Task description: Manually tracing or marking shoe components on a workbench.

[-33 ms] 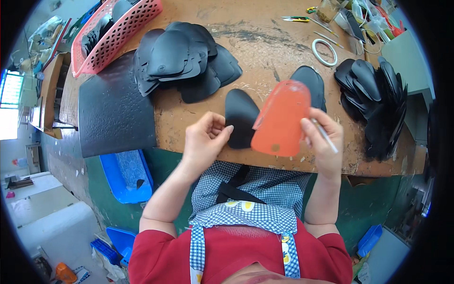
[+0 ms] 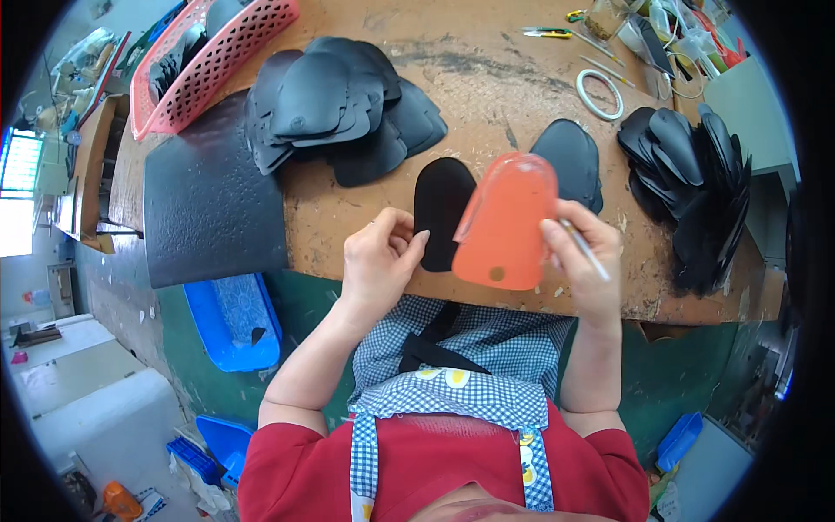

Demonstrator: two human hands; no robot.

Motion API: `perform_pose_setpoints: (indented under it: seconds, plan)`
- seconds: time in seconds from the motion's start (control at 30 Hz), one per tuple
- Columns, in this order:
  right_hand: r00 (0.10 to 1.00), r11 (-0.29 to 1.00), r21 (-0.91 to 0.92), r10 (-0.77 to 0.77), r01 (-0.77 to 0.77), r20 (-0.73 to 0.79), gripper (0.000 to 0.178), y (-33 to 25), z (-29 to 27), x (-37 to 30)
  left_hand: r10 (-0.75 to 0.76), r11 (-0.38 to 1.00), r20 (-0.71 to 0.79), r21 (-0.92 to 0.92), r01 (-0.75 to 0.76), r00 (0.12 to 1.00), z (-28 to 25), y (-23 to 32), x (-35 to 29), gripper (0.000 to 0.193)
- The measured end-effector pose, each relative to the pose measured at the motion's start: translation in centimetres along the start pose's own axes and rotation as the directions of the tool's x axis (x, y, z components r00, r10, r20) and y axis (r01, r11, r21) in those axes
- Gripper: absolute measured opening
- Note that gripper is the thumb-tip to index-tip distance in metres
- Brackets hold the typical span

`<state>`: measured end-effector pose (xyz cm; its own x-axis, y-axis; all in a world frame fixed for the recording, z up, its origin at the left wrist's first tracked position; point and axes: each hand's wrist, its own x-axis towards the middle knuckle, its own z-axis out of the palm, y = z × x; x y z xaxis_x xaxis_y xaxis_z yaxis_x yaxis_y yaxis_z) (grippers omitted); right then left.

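Observation:
A black rounded cut piece (image 2: 442,196), matt on its upper face, is pinched along its left edge between the thumb and fingers of my left hand (image 2: 383,261), close above the table's front edge. My right hand (image 2: 587,252) grips the right side of an orange template (image 2: 509,226), rounded at the top with a small round brown spot near its bottom. A slim pale pen (image 2: 587,250) also sits in that hand, pointing down to the right. The template's left side meets or overlaps the black piece. Behind it lies a small stack of black pieces (image 2: 570,161), partly hidden.
A large pile of black pieces (image 2: 326,96) and a black sheet (image 2: 213,200) lie left on the wooden table (image 2: 470,96), near a pink basket (image 2: 209,74). Rightward are a tape roll (image 2: 599,94), another black pile (image 2: 687,174) and a yellow-green cutter (image 2: 546,33). Below stands a blue tub (image 2: 235,331).
The black piece now shows a matt face and a broader rounded top instead of its sheen. My right hand has shifted slightly left with the orange template and pen.

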<state>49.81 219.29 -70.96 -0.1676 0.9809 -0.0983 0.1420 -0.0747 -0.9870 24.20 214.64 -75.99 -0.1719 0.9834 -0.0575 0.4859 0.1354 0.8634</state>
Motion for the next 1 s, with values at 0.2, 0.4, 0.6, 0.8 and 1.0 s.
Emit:
perform_pose_setpoints:
  seconds: [0.2,0.4,0.6,0.8,1.0]
  plan:
    - [0.973,0.874,-0.430,-0.222,0.226,0.059,0.024,4.3,3.8,1.9,0.349,0.887,-0.124,0.362,-0.285,0.929,-0.1,-0.7,-0.5,0.046]
    - [0.940,0.751,-0.573,-0.316,0.328,0.124,0.027,4.8,5.2,3.3,0.412,0.821,0.115,0.383,-0.423,0.904,0.6,-2.1,-2.7,0.071]
    - [0.929,0.710,-0.615,-0.355,0.342,0.107,0.026,5.2,5.8,3.8,0.410,0.834,0.078,0.370,-0.409,0.909,0.9,-2.5,-2.5,0.068]
    - [0.911,0.691,-0.620,-0.400,0.371,0.100,0.024,5.5,6.2,3.9,0.404,0.831,0.086,0.383,-0.404,0.911,0.8,-2.6,-2.4,0.065]
    - [0.913,0.698,-0.616,-0.397,0.365,0.091,0.023,5.4,6.1,3.6,0.407,0.823,0.098,0.393,-0.411,0.908,1.0,-2.3,-2.5,0.066]
